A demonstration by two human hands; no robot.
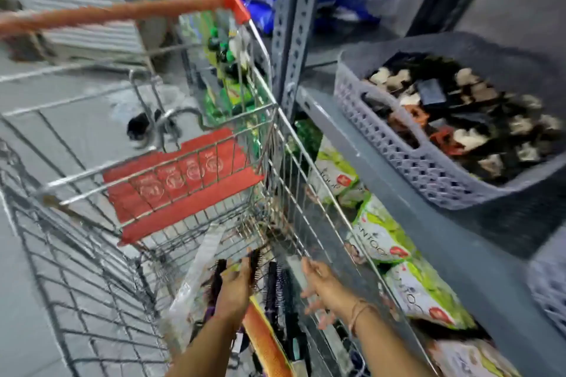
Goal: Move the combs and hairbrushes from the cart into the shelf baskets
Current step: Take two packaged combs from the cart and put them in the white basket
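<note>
Inside the wire cart (92,254), low at its near end: left hand (234,280) closed around a dark round hairbrush (254,263), bristles up past the fingertips, forearm angled down and in from the lower edge. Just right of that hand: more dark hairbrushes (277,285) lying loose on the cart floor, beside an orange package (265,340). Further right: right hand (321,281) released, fingers spread, holding nothing, palm toward the cart's side wires, thin band at the wrist. Up and well right of both hands: grey shelf basket (413,162), already crowded with small items. Risks, as judged: bristles snagging on wire mesh during lift; brush slipping from a one-handed grip; spill over the full basket's rim; frame blurred, grip detail uncertain
</note>
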